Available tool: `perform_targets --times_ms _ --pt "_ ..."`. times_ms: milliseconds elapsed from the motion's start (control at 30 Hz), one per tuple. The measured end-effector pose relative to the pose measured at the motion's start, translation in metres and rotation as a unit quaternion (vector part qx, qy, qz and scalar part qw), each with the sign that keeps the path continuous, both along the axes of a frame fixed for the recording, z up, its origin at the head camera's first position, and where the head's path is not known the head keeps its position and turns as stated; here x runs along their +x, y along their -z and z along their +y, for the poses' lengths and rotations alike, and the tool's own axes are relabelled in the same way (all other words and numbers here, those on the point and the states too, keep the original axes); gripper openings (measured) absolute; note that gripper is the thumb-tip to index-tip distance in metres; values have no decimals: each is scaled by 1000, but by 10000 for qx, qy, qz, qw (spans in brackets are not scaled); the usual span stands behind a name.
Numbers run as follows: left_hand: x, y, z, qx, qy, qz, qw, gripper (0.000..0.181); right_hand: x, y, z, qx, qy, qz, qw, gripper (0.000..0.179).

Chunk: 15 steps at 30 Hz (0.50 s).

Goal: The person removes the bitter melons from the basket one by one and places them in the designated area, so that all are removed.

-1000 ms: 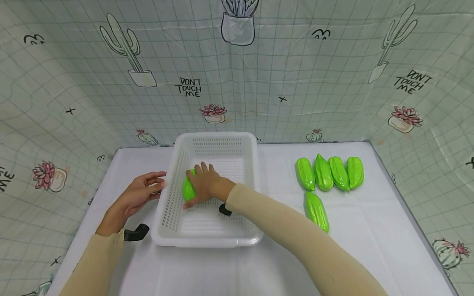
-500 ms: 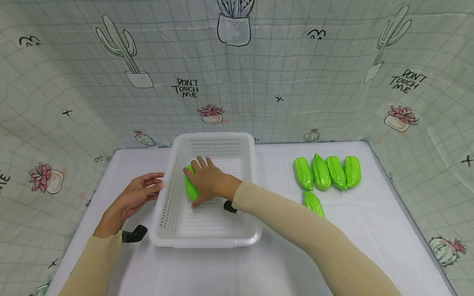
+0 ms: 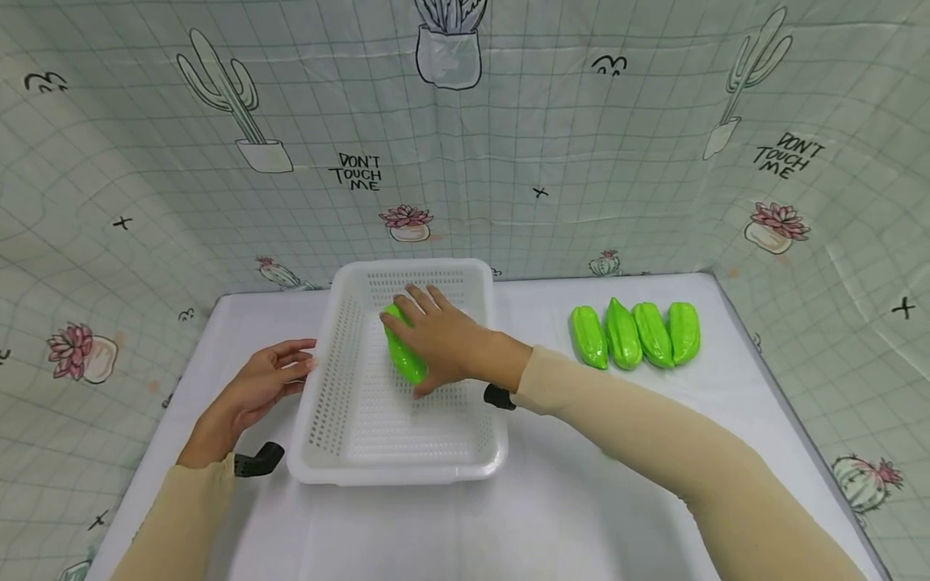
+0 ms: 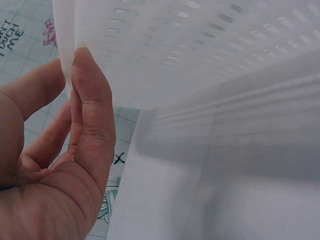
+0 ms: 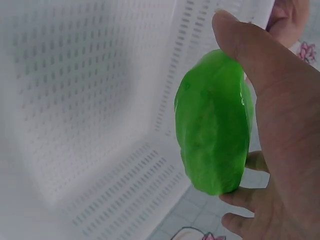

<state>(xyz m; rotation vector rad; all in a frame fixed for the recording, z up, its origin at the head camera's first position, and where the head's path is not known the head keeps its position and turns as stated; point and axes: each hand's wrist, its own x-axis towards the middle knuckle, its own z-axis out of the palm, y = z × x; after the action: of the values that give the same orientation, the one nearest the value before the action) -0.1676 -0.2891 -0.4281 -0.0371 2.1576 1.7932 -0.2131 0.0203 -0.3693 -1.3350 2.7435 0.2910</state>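
Observation:
My right hand (image 3: 446,345) grips a glossy green starfruit (image 3: 404,350) over the inside of a white perforated plastic basket (image 3: 385,476). In the right wrist view, the thumb lies at one end of this starfruit (image 5: 212,130) and fingertips show at the other, with the basket walls behind. My left hand (image 3: 261,383) holds the basket's left rim. Seen from the left wrist, the thumb (image 4: 92,90) presses one side of the rim (image 4: 70,30) and the fingers lie on the other side.
Several more green starfruit (image 3: 625,335) lie in a row on the white-covered table (image 3: 552,516), right of the basket. Cloth with printed cacti (image 3: 538,137) hangs behind and at both sides. A black wrist mount (image 3: 259,460) sticks out by the left sleeve.
My right hand has moved right and back with the starfruit, towards the basket's middle. The sleeve now covers the nearer starfruit on the table. The left hand stays on the rim.

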Motion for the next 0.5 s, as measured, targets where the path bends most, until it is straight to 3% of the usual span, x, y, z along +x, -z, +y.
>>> perform_targets --times_ms 500 --pt "-2 2 0 8 -3 5 10000 64 17 -19 81 -682 193 354 9969 123"
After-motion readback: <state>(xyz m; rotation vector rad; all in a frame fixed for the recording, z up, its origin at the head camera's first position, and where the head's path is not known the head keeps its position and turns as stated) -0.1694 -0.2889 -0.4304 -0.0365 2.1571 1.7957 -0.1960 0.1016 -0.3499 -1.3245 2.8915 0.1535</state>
